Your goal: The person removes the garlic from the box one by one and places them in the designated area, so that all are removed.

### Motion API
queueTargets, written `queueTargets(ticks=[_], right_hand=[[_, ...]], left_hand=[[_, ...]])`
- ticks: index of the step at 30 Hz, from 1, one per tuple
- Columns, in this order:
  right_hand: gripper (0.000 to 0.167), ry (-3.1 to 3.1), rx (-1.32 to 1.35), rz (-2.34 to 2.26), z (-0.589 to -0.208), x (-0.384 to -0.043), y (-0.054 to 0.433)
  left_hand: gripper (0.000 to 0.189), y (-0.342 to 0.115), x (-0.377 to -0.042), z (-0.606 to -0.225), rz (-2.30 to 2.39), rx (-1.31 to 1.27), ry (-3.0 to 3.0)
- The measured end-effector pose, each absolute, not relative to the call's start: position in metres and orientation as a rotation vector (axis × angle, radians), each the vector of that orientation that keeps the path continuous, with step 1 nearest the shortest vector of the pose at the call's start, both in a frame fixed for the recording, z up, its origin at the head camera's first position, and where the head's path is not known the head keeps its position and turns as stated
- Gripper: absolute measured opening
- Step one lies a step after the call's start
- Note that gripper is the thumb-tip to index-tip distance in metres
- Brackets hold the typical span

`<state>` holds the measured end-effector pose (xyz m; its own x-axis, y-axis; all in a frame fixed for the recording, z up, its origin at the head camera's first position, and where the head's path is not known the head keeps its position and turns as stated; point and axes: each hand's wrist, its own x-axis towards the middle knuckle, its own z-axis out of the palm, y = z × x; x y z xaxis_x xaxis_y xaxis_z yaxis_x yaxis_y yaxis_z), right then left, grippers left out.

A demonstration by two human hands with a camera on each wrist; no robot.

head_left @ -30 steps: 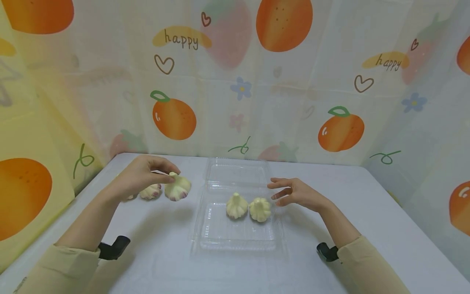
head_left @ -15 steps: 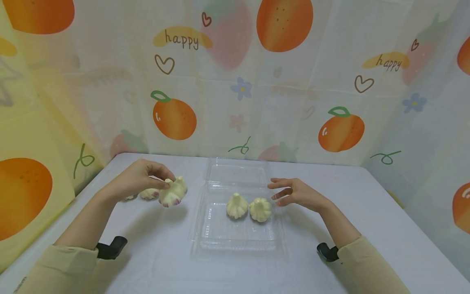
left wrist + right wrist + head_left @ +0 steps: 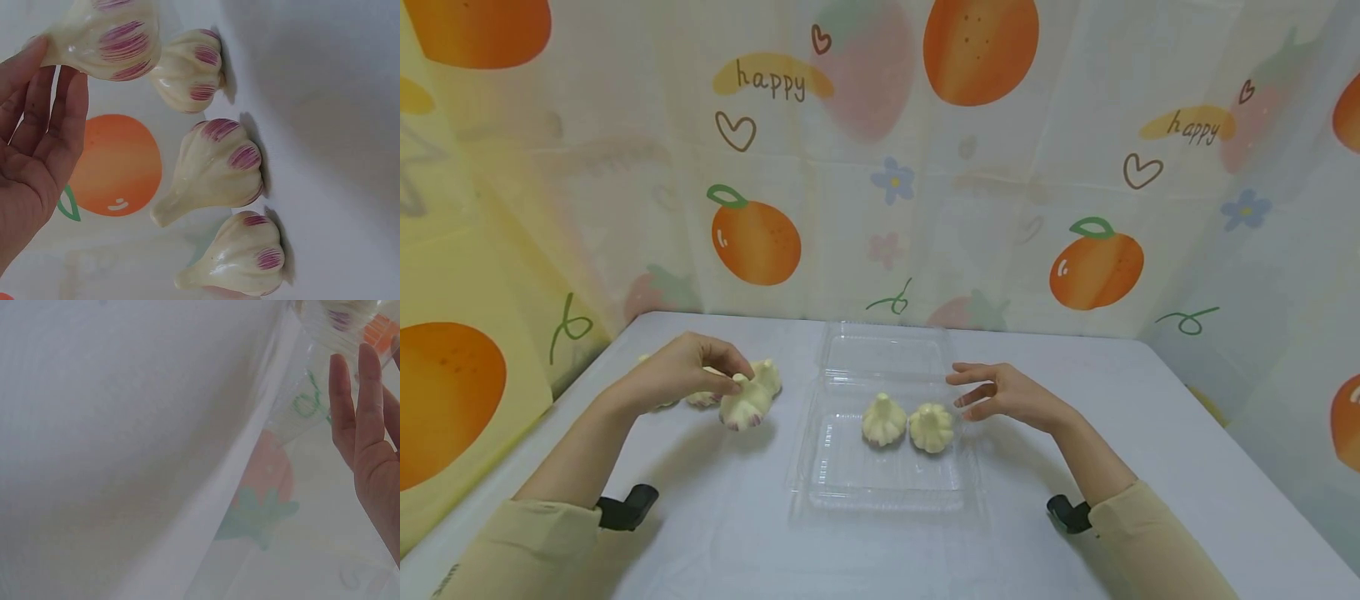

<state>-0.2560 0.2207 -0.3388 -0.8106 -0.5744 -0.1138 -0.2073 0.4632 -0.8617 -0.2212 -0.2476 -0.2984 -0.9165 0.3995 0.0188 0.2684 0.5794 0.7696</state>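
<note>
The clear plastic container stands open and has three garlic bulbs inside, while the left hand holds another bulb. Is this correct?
Not quite: the count inside is wrong. The head view shows that the open container has two garlic bulbs inside, while the left hand holds another bulb.

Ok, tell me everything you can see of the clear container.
The clear container is see-through and looks like thin plastic, with ribbing along its edges. It lies open on the white table, its lid folded back on the far side and its rectangular base nearer the camera. Two pale garlic bulbs sit side by side in the base. The right hand is by its right edge; whether they touch, I can't tell.
</note>
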Motion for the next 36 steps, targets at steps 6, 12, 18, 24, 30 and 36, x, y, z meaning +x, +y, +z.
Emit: queueTargets(ticks=[6, 12, 18, 24, 30, 36], right_hand=[[0.062, 2.322, -0.659, -1.297, -0.34, -0.257, 0.221], [0.063, 2.33, -0.657, -1.291, -0.341, -0.258, 0.222], [0.062, 2.329, -0.656, -1.288, -0.341, -0.258, 0.222], [0.062, 2.325, -0.659, -1.29, -0.34, -0.257, 0.221], [0.063, 2.322, -0.657, -1.292, -0.34, -0.257, 0.221], [0.063, 2.321, -0.657, -1.294, -0.34, -0.256, 0.221]], left_hand=[[0.019, -0.247, -0.223, -0.304, 1.206, 0.558, 2.668], [0.017, -0.246, -0.226, -0.31, 1.147, 0.585, 2.692], [0.015, -0.246, -0.228, -0.316, 1.12, 0.579, 2.683], [0.015, -0.247, -0.228, -0.318, 1.116, 0.585, 2.686], [0.016, -0.247, -0.228, -0.32, 1.114, 0.607, 2.678], [0.015, -0.247, -0.229, -0.322, 1.088, 0.599, 2.672]])
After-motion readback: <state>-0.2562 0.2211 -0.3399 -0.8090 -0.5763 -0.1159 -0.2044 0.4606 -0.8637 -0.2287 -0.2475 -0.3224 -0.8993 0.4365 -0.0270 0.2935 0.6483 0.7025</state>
